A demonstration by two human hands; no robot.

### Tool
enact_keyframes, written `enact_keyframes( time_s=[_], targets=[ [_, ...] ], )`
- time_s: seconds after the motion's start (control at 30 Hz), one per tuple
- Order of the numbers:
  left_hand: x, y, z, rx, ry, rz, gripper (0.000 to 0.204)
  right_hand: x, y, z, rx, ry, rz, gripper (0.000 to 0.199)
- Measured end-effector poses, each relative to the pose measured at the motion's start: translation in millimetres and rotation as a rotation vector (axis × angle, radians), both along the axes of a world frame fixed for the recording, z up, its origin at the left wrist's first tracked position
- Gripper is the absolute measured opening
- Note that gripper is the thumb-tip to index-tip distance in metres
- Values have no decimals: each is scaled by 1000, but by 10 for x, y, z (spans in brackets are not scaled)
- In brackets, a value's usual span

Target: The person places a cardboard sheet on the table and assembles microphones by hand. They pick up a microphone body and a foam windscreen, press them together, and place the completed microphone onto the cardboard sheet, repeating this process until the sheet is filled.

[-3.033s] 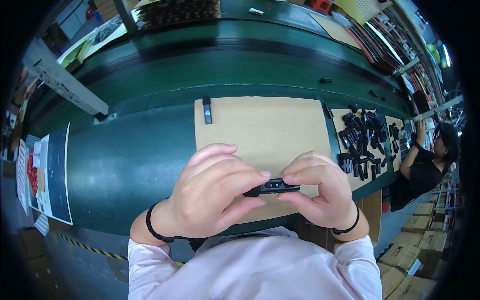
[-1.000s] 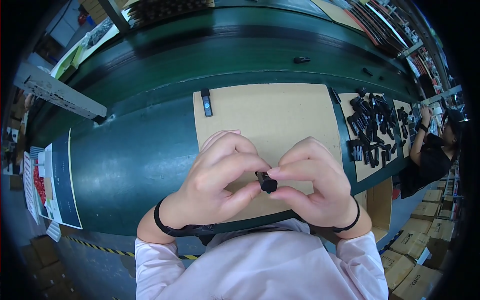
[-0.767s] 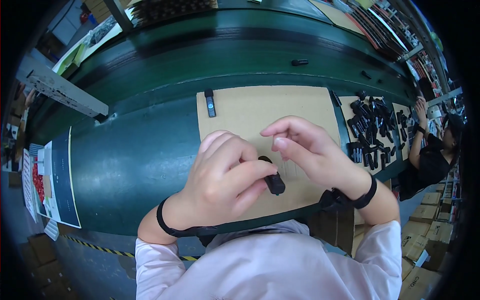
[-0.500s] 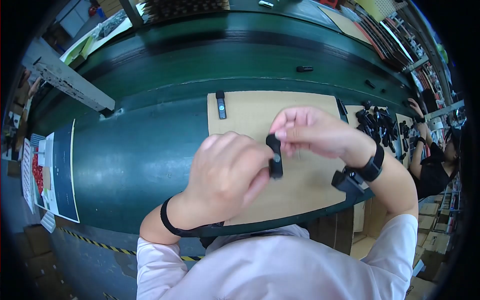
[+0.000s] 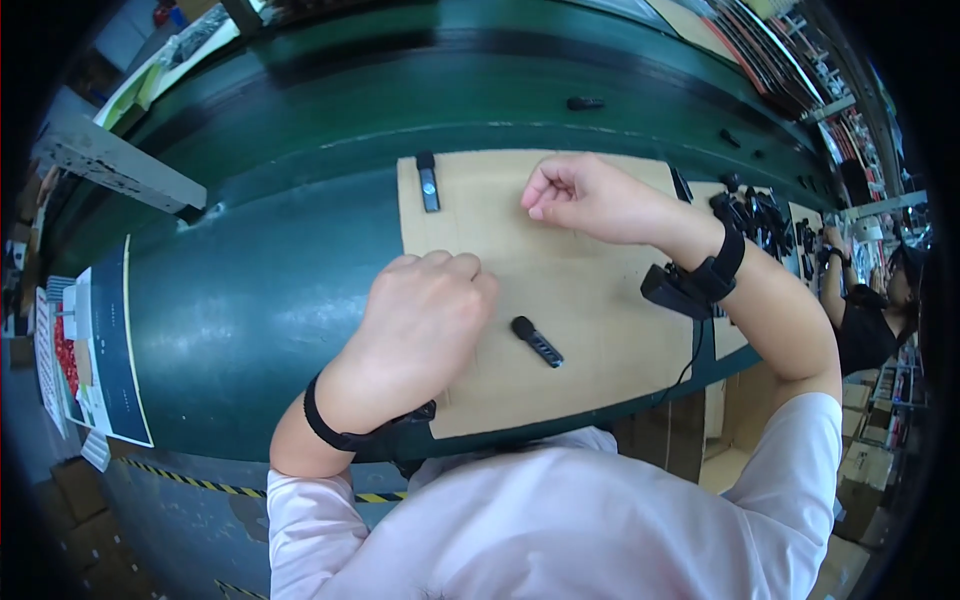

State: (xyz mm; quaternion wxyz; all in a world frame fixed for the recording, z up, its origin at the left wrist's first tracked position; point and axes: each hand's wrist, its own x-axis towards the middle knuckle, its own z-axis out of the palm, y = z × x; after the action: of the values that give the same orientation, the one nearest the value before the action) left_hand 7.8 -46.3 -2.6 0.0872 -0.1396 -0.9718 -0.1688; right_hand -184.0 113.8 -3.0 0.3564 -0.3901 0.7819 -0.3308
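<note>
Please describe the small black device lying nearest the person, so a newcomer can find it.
On the dark green table, find the tan cardboard sheet. The small black stick-shaped device lies slanted on the sheet's near half, showing no blue spot, unlike the black device at the far left corner.

Spreads wide and green as a bench [image 5: 250,300]. Carries a large cardboard sheet [image 5: 610,290] at mid-dial, a smaller cardboard sheet [image 5: 732,338] toward 3 o'clock, a dark-blue-edged panel [image 5: 115,340] at 9, a small black device [image 5: 585,103] at 1.

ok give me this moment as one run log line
left hand: grip hidden; right hand: curled over cardboard; nearer black device: on cardboard, untouched; farther black device: on cardboard
</note>
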Motion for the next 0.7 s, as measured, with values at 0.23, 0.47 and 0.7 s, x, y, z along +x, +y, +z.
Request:
enact_keyframes(
  time_s=[0.23,0.47,0.7],
  targets=[
    [-8,34,-37,-61,-152,-53,10,406,146,91,72,241,257,10],
    [-5,17,-71,-40,-208,-93,11,973,108,70,201,286,464,25],
    [-61,-36,-111,-40,-200,-89,7,1272,71,-107,26,419,533,36]
  ],
)
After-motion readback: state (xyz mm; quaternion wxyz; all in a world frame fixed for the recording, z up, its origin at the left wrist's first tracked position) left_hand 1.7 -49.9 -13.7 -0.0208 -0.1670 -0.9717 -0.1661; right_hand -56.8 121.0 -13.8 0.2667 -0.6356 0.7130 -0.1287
